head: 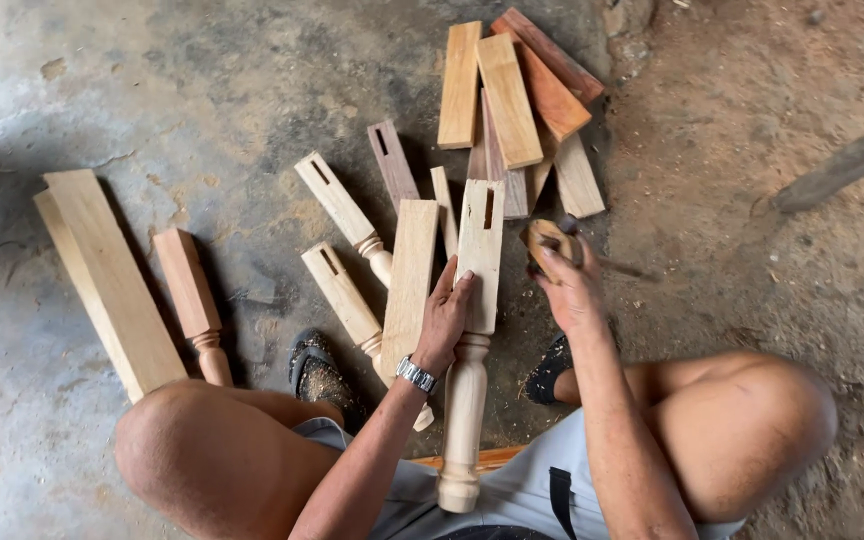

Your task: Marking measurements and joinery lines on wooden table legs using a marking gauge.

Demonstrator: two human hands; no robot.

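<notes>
**A:** What lies on the floor (152, 80), starting from the left?

**B:** Near the left edge, a long pale plank (107, 280) lies at a slant. Just beside it is a short reddish turned leg (190, 300). Further right, two pale turned legs with mortise slots (337, 205) lie side by side, angled the same way.

**A:** And in the middle?

**B:** The person sits with bare knees spread, a sandalled foot (314, 368) between them. The left hand (442, 320), a metal watch on its wrist, is pressed flat, fingers extended, on a pale turned leg (477, 260); it is not clenched. That leg runs from the person's lap out toward the far edge, slotted square end farthest away. A flat board (410, 280) lies touching its left side.

**A:** The right hand?

**B:** The right hand (570, 285) is just right of the leg, grip clenched around a wooden mallet (547, 240).

**A:** Beyond that?

**B:** A heap of short boards (512, 100), pale and reddish, overlaps toward the far edge. At the right, bare dirt and a grey stick (842, 165).
</notes>
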